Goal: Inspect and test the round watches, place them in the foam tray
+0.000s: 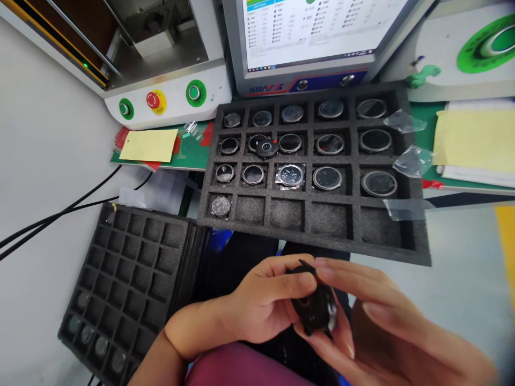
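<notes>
Both my hands meet low in the middle of the view around a small black round part (316, 311). My left hand (257, 305) pinches it from the left with thumb and fingers closed. My right hand (386, 327) cups it from the right, fingers curled over its top and under it. Just beyond lies a black foam tray (309, 228) with square pockets; most of its upper rows hold round glass-faced discs (328, 178), one of them wrapped in clear film (290, 176). A loose black round piece (267, 148) rests on the tray's dividers.
A second black foam tray (132, 268) lies lower left with a few discs along its near edge. Behind stand a monitor (314, 32), a white machine panel with green buttons (196, 93) and a red stop button (153, 99), a yellow card (148, 145), black cables (60, 214), and clear film scraps (412, 161).
</notes>
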`<action>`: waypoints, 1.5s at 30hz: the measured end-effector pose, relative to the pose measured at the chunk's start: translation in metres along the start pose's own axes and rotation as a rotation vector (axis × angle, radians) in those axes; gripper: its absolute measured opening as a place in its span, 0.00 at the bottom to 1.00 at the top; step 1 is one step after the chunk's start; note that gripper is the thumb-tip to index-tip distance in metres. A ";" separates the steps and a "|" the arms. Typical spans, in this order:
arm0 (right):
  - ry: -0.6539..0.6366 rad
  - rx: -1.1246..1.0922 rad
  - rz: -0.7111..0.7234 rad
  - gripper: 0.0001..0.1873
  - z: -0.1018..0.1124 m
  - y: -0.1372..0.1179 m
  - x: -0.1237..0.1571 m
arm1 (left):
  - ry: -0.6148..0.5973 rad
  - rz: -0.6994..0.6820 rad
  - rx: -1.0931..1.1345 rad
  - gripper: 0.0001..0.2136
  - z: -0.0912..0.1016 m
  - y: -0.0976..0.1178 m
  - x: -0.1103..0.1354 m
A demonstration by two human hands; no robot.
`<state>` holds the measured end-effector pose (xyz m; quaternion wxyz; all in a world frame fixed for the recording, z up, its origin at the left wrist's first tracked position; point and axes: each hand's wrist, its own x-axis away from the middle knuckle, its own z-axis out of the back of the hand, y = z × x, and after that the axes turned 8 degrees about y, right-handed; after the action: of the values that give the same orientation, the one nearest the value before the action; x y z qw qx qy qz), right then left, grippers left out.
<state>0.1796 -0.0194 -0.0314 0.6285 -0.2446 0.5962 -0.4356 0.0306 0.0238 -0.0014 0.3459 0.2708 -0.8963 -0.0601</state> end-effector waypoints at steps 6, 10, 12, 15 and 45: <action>-0.008 -0.211 0.080 0.33 -0.004 0.006 -0.008 | -0.104 0.014 0.089 0.16 0.000 -0.008 -0.001; 0.081 -0.412 0.040 0.31 -0.011 0.011 -0.006 | -0.188 -0.022 0.088 0.15 0.000 -0.012 -0.003; 0.094 -0.460 0.017 0.30 -0.014 0.012 -0.007 | -0.185 -0.024 0.101 0.16 -0.001 -0.013 -0.004; 0.134 -0.519 -0.031 0.30 -0.017 0.011 -0.010 | -0.150 -0.043 0.122 0.16 -0.004 -0.013 -0.005; 0.162 -0.363 0.017 0.28 -0.024 -0.026 -0.058 | -0.125 -0.052 0.171 0.18 -0.042 0.027 0.016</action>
<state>0.1552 0.0216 0.0169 0.5277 -0.3130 0.7157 -0.3337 0.0358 0.0419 0.0474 0.2633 0.3180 -0.9108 -0.0093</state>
